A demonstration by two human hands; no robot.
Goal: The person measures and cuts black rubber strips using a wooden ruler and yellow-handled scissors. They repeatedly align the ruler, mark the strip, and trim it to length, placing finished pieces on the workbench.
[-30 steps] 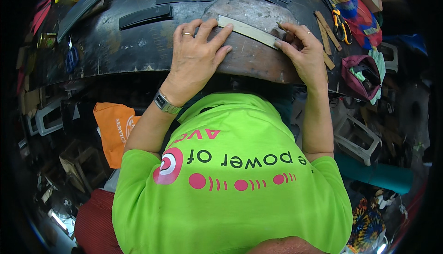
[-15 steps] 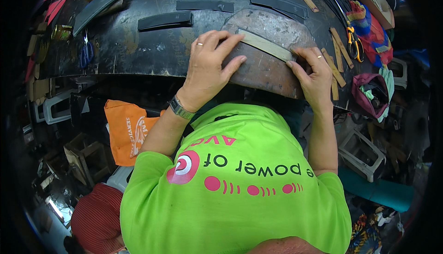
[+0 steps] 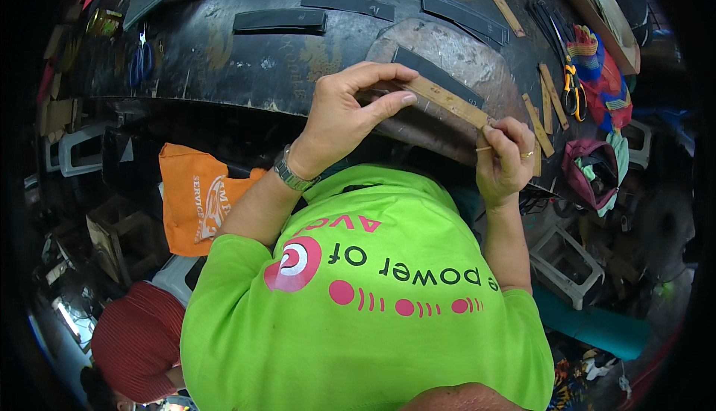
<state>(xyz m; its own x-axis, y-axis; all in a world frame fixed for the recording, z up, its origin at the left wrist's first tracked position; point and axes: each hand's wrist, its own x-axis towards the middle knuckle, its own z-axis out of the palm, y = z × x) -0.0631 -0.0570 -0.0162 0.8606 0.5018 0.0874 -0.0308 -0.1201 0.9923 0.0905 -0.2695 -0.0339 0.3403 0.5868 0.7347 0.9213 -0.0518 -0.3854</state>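
I hold a narrow tan strip (image 3: 447, 102), wood-like and slightly curved, raised at a slant between my hands. My left hand (image 3: 354, 105) pinches its left end between thumb and fingertips; a wristwatch is on that wrist. At the other end, the curled fingers of my right hand (image 3: 506, 154) grip it. Just beyond lies a dark strip (image 3: 440, 75) on a worn brown-grey slab (image 3: 410, 38), apart from the tan one. The tan strip's far face is hidden from view.
Dark strips (image 3: 280, 21) lie across the black table (image 3: 246, 68). Orange-handled scissors (image 3: 573, 94) and several tan strips (image 3: 553, 90) are at right, near a maroon pouch (image 3: 591, 176). Blue-handled scissors (image 3: 141, 64) lie at left. Another person in a red top (image 3: 138, 340) is at lower left.
The tan strip has come up off the dark strip and toward me, showing a browner face than before. My right hand has closed and moved lower. The dark strip stays on the slab.
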